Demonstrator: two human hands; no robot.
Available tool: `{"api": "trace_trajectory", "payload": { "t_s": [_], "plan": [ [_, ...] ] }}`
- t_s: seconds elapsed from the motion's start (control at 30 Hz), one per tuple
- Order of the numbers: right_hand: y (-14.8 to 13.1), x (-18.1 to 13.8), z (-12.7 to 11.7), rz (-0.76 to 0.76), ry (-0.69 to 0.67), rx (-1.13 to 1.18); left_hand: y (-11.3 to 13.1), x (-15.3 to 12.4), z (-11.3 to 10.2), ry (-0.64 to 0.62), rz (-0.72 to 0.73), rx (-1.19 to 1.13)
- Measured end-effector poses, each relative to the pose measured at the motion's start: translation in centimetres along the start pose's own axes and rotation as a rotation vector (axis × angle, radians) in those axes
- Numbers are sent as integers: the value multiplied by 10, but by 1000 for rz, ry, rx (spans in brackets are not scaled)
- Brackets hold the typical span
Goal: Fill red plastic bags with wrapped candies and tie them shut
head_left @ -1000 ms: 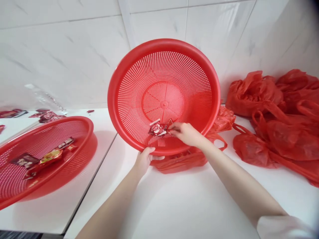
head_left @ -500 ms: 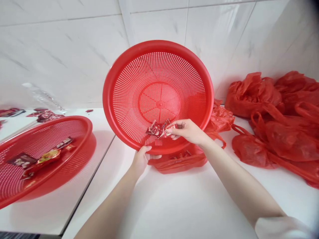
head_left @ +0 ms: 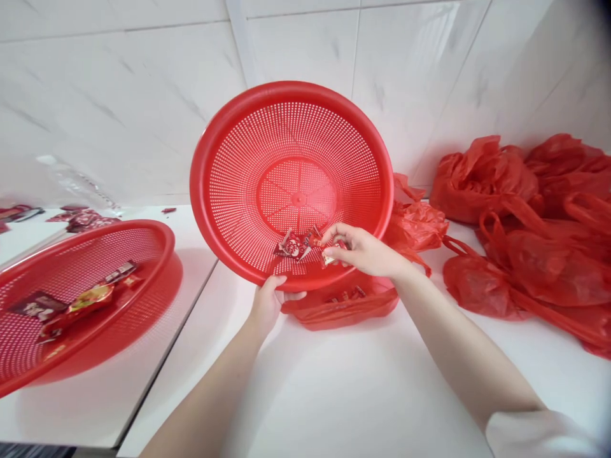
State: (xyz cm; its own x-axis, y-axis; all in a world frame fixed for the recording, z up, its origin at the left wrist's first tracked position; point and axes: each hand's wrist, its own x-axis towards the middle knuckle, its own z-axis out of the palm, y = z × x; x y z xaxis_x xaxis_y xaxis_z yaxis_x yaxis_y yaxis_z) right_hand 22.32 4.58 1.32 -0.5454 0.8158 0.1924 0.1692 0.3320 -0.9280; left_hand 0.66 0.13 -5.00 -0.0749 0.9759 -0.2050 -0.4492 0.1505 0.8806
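My left hand grips the lower rim of a round red plastic colander, thumb over the edge and fingers beneath. The colander is tipped so that its open side faces me. Small candies in dark red wrappers lie at its lower inside wall. My right hand reaches in at the lower right, with thumb and fingers closed on a small red and cream wrapped candy. Below the colander, a red plastic bag lies open on the white table, with wrapped pieces inside.
On the left, a second red colander holds several wrapped snacks. Filled red plastic bags crowd the right side. A clear bottle and red packets lie at the back left, near the tiled wall.
The colander has swung slightly left and its right side has dipped toward the bag. My right hand has shifted a little within it, near the wrapped candies. My left hand keeps its hold.
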Motion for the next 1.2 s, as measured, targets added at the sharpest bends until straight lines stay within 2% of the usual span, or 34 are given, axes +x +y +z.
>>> {"api": "trace_trajectory", "payload": {
  "t_s": [0.1,0.17,0.27,0.33,0.4,0.53,0.63,0.7,0.8,0.9,1.03,1.1,1.2],
  "plan": [
    [-7,-6,-8,42,-114,-197,1,1,0,41,39,-20],
    [-11,-10,-12,51,-112,-402,2,1,0,65,47,-31],
    [-13,-12,-16,38,26,-611,2,2,0,70,30,-43],
    [-12,-10,-15,4,133,-663,2,1,1,50,9,-39],
    [-8,-7,-11,-35,174,-693,1,-2,2,27,-22,-21],
    [2,0,6,-55,99,-835,2,-10,5,-34,-102,21],
    [9,2,15,40,13,-990,3,-15,7,-70,-148,32],
    [11,3,17,111,13,-1039,3,-16,8,-75,-165,34],
    [12,5,12,127,95,-901,2,-15,7,-76,-161,40],
    [9,6,2,66,167,-560,2,-11,4,-57,-123,41],
    [2,2,-6,167,96,-55,2,-6,2,-29,-86,31],
    [-3,-1,-7,212,50,43,3,-4,1,-32,-64,27],
    [-12,-4,-6,194,26,49,4,-3,1,-36,-51,15]
  ]
}}
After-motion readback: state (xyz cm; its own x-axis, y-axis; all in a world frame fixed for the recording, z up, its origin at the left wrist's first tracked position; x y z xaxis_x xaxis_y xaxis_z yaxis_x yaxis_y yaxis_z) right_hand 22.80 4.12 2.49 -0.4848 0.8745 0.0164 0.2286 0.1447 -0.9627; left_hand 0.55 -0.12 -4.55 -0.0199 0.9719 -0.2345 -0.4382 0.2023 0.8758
